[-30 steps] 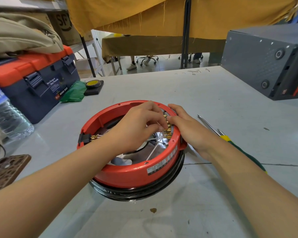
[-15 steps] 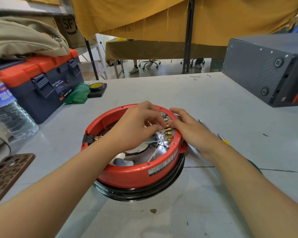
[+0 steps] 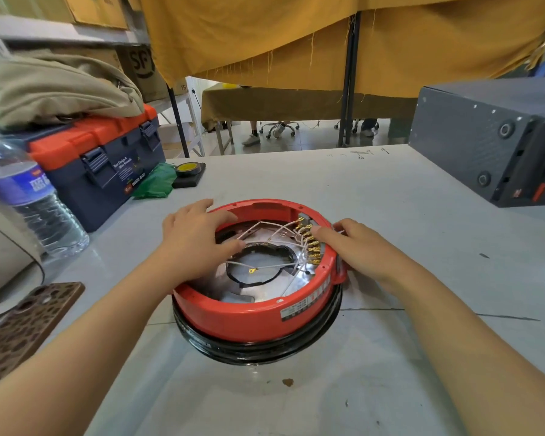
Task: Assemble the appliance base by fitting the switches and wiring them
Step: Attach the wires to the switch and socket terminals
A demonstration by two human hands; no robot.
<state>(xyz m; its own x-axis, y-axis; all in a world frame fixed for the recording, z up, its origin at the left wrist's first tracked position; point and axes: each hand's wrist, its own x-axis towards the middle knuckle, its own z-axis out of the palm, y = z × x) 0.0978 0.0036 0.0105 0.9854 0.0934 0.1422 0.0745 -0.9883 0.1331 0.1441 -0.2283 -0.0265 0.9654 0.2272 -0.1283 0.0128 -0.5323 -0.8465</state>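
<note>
The red appliance base (image 3: 252,313) sits upside down in the middle of the grey table (image 3: 390,215), its round shell resting on a black ring (image 3: 265,350) that touches the tabletop; inside it a shiny metal plate (image 3: 258,291) shows, with a dark-edged opening at its centre; thin white wires (image 3: 265,265) run across the plate and fan toward a curved row of brass terminals (image 3: 310,243) along the inner right wall; a white label (image 3: 296,309) is stuck on the outer wall nearest the camera; the left hand (image 3: 195,243) lies over the base's left rim, fingers fairly straight and spread, the thumb tip down inside near the wires, gripping nothing that can be seen; the right hand (image 3: 356,247) rests on the right rim, fingers extended with one fingertip touching the rim just beside the terminals, likewise holding nothing; to the left, well apart from the base, stands a navy toolbox with an orange lid (image 3: 98,158), a beige cloth (image 3: 54,89) heaped on top of it; a water bottle (image 3: 32,199) stands in front of the toolbox; a green bag (image 3: 155,184) and a roll of yellow tape (image 3: 188,169) lie near the toolbox's right end; a brown patterned phone case (image 3: 29,322) lies at the near left edge; a dark grey box (image 3: 491,136) occupies the far right of the table; a mustard curtain (image 3: 328,36) hangs behind.
</note>
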